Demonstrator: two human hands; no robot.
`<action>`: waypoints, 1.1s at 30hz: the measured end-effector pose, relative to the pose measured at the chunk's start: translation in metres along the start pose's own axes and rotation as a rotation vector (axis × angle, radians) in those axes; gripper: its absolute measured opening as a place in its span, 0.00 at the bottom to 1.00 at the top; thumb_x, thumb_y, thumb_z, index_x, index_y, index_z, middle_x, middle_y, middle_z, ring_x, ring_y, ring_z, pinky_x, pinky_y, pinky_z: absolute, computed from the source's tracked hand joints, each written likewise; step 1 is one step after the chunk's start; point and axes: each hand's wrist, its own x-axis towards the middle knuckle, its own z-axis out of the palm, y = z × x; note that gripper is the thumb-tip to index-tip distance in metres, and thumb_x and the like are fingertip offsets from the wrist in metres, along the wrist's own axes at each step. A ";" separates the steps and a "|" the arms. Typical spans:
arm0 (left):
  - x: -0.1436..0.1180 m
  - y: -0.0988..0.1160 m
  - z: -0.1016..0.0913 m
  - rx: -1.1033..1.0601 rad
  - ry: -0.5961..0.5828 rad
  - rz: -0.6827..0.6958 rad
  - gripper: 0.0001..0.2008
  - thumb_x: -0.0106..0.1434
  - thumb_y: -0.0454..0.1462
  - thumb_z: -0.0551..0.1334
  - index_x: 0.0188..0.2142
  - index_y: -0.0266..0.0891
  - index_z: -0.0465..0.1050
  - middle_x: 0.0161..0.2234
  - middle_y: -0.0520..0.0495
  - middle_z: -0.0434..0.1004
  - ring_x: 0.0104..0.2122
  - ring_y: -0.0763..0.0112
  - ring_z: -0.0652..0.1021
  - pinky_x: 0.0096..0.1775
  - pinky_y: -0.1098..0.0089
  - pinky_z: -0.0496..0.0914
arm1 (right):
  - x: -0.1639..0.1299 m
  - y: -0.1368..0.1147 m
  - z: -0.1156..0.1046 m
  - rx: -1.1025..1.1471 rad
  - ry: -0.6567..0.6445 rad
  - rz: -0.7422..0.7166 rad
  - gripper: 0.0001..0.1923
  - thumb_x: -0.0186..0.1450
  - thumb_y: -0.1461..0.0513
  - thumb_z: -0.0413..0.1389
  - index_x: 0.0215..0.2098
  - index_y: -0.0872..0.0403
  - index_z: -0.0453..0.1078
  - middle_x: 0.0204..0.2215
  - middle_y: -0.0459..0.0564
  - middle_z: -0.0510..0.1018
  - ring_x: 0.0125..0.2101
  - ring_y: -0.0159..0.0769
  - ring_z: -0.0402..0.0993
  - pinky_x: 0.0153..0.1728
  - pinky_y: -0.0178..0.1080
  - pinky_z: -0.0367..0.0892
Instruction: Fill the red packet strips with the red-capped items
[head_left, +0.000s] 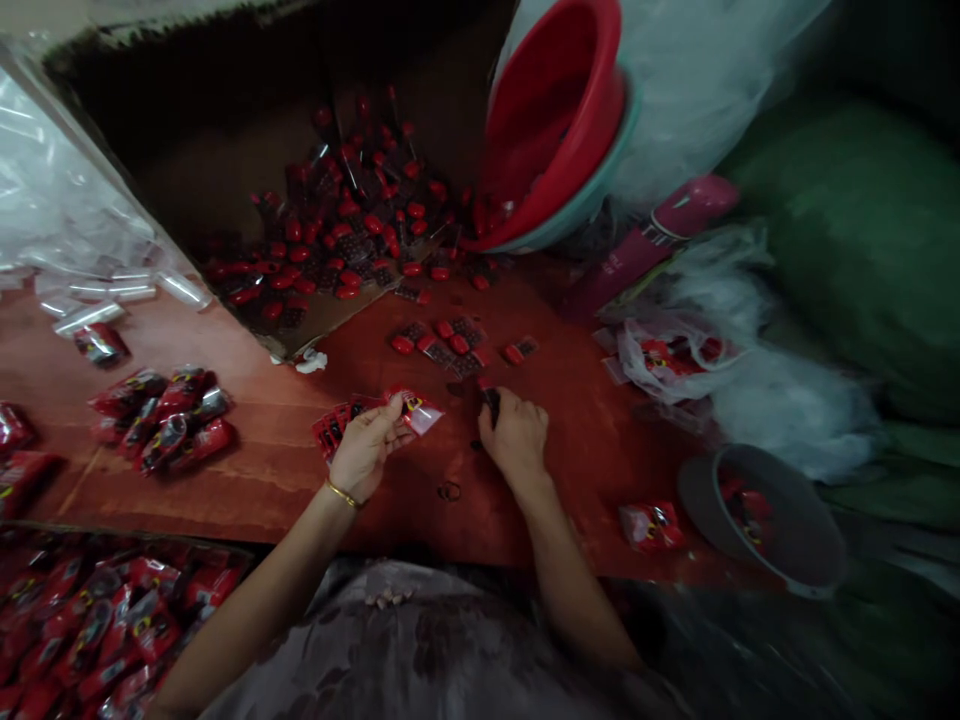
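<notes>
My left hand (pixel 367 445), with a gold bangle at the wrist, pinches a small red printed plastic packet (pixel 416 410) with a pale, see-through end. More red and black packets (pixel 335 428) lie fanned under or beside its fingers; whether they are held too, I cannot tell. To the right, my right hand (pixel 517 430) is closed around a small dark piece with a red end (pixel 490 395), just above the table. Several similar red-ended dark pieces (pixel 457 340) lie on the table beyond both hands. Dark rings (pixel 449 491) rest between my forearms.
A cardboard box on its side (pixel 180 230) spills red-ended pieces. Beside it lean a red basin (pixel 555 130) and a pink bottle (pixel 645 240). Filled packets (pixel 169 415) are piled left, with more in a lower box (pixel 97 620). A grey tub (pixel 772 520) sits right.
</notes>
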 end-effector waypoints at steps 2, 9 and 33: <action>-0.001 0.001 -0.001 -0.004 0.024 0.013 0.22 0.37 0.48 0.72 0.23 0.35 0.69 0.22 0.49 0.75 0.25 0.72 0.75 0.34 0.69 0.70 | -0.009 0.003 -0.011 0.206 0.000 0.038 0.16 0.61 0.60 0.47 0.43 0.59 0.67 0.31 0.57 0.77 0.31 0.43 0.72 0.35 0.44 0.63; -0.002 -0.006 0.002 0.050 0.070 0.084 0.21 0.35 0.48 0.72 0.19 0.34 0.71 0.18 0.53 0.71 0.21 0.78 0.70 0.30 0.73 0.67 | -0.053 -0.012 -0.063 1.112 -0.466 0.138 0.15 0.59 0.54 0.55 0.41 0.53 0.67 0.21 0.43 0.74 0.13 0.26 0.64 0.18 0.33 0.66; -0.015 -0.026 0.007 0.141 -0.042 0.196 0.16 0.40 0.42 0.72 0.26 0.34 0.76 0.25 0.50 0.78 0.25 0.76 0.73 0.32 0.74 0.67 | -0.052 -0.051 -0.047 1.206 -0.388 0.228 0.14 0.59 0.53 0.54 0.37 0.55 0.67 0.18 0.40 0.69 0.13 0.24 0.61 0.18 0.30 0.63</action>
